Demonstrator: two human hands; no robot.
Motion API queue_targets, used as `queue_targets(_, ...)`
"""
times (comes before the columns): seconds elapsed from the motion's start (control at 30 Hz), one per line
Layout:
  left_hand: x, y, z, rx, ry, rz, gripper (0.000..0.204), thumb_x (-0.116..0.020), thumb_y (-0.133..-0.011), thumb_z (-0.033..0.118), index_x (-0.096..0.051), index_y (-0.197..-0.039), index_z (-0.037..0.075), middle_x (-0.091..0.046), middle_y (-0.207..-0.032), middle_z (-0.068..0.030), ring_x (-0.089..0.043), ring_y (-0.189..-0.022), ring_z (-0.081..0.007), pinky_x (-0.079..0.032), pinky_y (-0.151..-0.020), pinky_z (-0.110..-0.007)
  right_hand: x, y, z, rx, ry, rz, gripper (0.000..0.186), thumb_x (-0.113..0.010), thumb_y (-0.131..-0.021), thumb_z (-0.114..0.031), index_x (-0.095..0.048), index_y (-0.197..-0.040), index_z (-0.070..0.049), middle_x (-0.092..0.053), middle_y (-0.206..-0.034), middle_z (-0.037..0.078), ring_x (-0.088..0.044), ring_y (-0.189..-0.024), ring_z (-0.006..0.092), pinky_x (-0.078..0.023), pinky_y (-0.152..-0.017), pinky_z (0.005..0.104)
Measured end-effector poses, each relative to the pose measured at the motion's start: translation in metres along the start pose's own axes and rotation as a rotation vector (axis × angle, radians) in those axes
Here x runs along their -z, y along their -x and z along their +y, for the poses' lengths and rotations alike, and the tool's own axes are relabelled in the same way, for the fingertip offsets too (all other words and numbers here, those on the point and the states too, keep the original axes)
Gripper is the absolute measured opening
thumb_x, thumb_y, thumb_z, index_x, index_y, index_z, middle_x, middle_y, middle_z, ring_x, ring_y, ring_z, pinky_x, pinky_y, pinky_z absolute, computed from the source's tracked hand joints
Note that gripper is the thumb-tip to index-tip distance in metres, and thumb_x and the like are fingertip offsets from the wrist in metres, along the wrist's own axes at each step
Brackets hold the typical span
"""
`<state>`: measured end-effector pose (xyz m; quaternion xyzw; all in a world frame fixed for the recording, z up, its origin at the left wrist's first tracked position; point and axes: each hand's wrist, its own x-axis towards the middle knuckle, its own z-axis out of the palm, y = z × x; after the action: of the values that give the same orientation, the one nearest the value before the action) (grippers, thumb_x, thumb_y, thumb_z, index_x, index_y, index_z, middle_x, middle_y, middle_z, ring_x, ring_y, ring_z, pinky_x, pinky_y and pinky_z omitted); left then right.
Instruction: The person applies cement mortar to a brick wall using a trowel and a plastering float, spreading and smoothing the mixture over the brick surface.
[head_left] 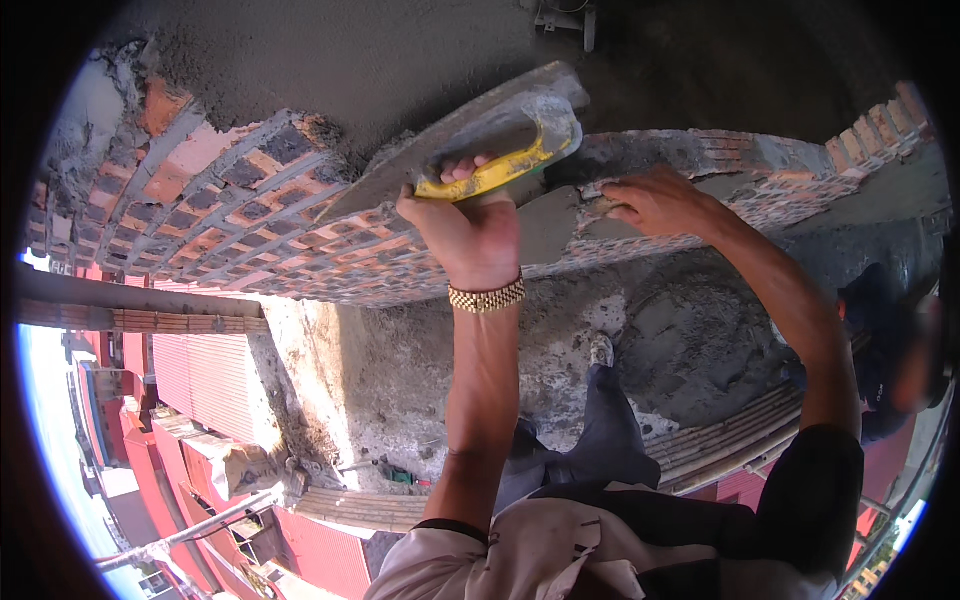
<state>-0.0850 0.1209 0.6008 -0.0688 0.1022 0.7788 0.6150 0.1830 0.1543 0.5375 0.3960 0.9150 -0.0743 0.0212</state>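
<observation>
My left hand [458, 225] grips the yellow handle [490, 172] of a mortar-smeared plastering float [420, 150], a wide grey blade held along the brick wall [230, 195]. A gold-coloured watch band circles that wrist. My right hand [650, 203] is to the right of the float, against a wet mortar patch [545, 235] on the wall, its fingers curled over a small lump or edge that I cannot make out. Fresh grey render [310, 55] covers the surface beyond the float.
Another person [880, 370] in dark clothing is at the right. A mortar heap [690, 340] lies on the rough floor beside my foot [601, 350]. Poles [730, 440] run along the near edge. A metal tube [190, 530] and red corrugated roofs [200, 385] are at lower left.
</observation>
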Motion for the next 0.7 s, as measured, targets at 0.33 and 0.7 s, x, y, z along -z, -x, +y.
queue_targets(0.33,-0.058,0.05,0.12,-0.489,-0.572,-0.311,0.051,-0.054,-0.101,0.035,-0.053,-0.136,-0.003,-0.054,-0.141,-0.0192,-0.052,-0.13,-0.0338,-0.042,-0.112,-0.052,-0.001,0.161,-0.073,-0.304,-0.215,0.553,0.037,-0.065,-0.098,-0.028,-0.059,-0.127,-0.006,-0.069,-0.109,0.012,-0.072,-0.078,0.0257,-0.058,-0.068,0.0374)
queue_targets(0.7,0.409,0.027,-0.13,0.058,-2.171,-1.175,0.057,-0.062,-0.093,0.056,-0.064,-0.096,0.0,-0.064,-0.071,-0.0135,-0.062,-0.058,-0.0304,-0.05,-0.057,-0.042,-0.323,0.24,-0.177,-1.017,-2.353,0.573,0.049,-0.044,-0.106,-0.05,-0.056,-0.112,-0.003,-0.039,-0.063,-0.003,-0.036,-0.043,0.004,-0.029,-0.036,0.0249)
